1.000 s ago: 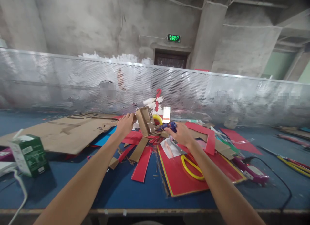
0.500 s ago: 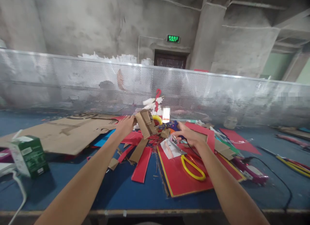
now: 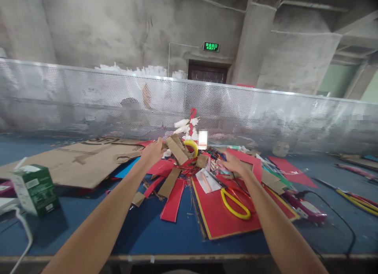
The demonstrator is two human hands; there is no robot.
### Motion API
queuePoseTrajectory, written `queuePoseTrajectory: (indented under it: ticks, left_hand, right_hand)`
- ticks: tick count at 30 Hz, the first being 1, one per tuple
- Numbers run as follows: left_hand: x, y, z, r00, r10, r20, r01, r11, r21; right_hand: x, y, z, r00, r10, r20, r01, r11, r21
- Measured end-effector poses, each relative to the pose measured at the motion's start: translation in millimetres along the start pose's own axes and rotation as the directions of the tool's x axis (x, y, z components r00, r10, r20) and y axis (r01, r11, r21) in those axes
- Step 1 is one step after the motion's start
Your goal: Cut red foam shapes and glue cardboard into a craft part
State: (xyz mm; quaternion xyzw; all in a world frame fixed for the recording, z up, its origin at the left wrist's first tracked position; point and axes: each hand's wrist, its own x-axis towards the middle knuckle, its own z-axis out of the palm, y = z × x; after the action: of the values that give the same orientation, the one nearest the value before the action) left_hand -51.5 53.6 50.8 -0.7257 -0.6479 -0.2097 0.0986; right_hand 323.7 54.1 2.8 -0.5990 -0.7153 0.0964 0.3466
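Note:
My left hand (image 3: 152,152) is closed at the left end of a folded brown cardboard piece (image 3: 177,150); its fingertips are mostly hidden. My right hand (image 3: 234,164) reaches over the clutter right of centre. Its fingers are blurred, and a bit of blue shows beside them; whether they grip anything is unclear. Yellow-handled scissors (image 3: 236,209) lie on a red sheet (image 3: 218,223) below that hand. A yellow ring (image 3: 193,147) sits behind the cardboard. White flowers on a red stem (image 3: 191,129) stand at the back.
Red strips (image 3: 173,203) and scraps cover the table's middle. A large flat cardboard sheet (image 3: 88,160) lies left, behind a green box (image 3: 37,189). A purple box (image 3: 307,209) and a black cord (image 3: 336,211) are at right. A perforated metal screen (image 3: 118,104) spans the back.
The blue glue gun that my right hand held is no longer plainly seen. That hand has shifted slightly right. The folded cardboard has tilted a little; my left hand has barely moved.

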Motion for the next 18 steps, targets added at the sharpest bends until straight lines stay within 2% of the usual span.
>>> queuePoseTrajectory:
  ticks: [4,7,13,18]
  left_hand:
    - [0.7,-0.3,-0.6,0.999,0.021,-0.048,-0.021,1.000,-0.009]
    - [-0.1,1.0,-2.5,0.996,0.036,-0.078,-0.037,0.999,-0.010]
    - [-0.7,0.4,-3.1,0.994,0.034,-0.099,-0.038,0.999,-0.032]
    - [1.1,-0.5,-1.1,0.994,0.037,-0.102,-0.042,0.998,-0.043]
  right_hand:
    - [2.0,8.0,0.7,0.997,0.069,0.020,-0.063,0.975,-0.214]
    - [0.0,5.9,4.4,0.997,0.081,0.019,-0.071,0.949,-0.306]
    - [-1.2,-1.5,25.5,0.996,0.079,0.034,-0.061,0.931,-0.360]
    - [-3.1,-4.1,39.0,0.999,0.030,0.042,-0.013,0.936,-0.352]
